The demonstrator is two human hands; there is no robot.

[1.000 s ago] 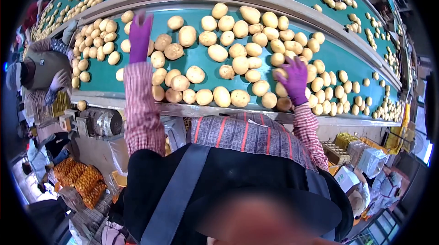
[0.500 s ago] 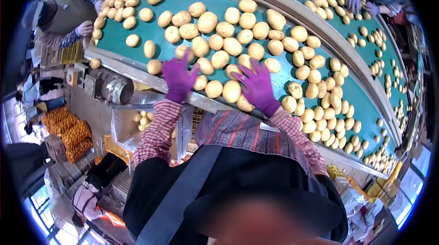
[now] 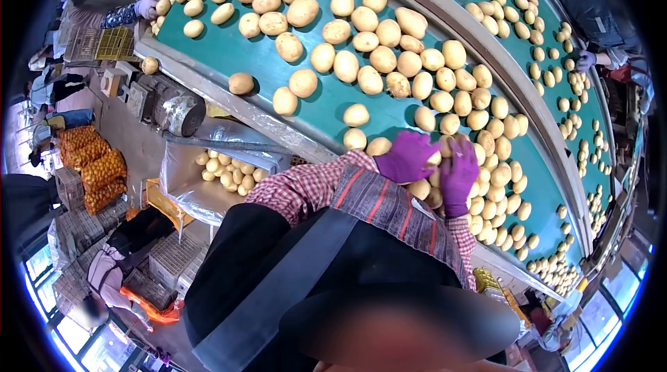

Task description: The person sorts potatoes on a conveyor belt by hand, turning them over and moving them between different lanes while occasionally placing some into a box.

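Many yellow potatoes (image 3: pixel 370 80) lie on a green conveyor belt (image 3: pixel 229 52) that runs slantwise across the view. Both my hands wear purple gloves and sit close together at the belt's near edge. My left hand (image 3: pixel 406 156) curls over a potato (image 3: pixel 435 158) in a tight cluster. Beside it, my right hand (image 3: pixel 458 175) presses its fingers down around potatoes (image 3: pixel 429 195) of the same cluster. My checked sleeves and striped apron hide the belt's rim below the hands.
A second green belt (image 3: pixel 556 45) with potatoes runs beyond a metal divider. A co-worker's gloved hand (image 3: pixel 147 6) reaches the belt at top left, another person's hand (image 3: pixel 586 61) at right. Below the belt: a clear bag of potatoes (image 3: pixel 226 172), a motor (image 3: pixel 179 115), orange mesh sacks (image 3: pixel 97 170).
My hands, spread apart a second ago with the left arm stretched far across the belt, have drawn together at the near edge and closed over a potato cluster. The view swung left.
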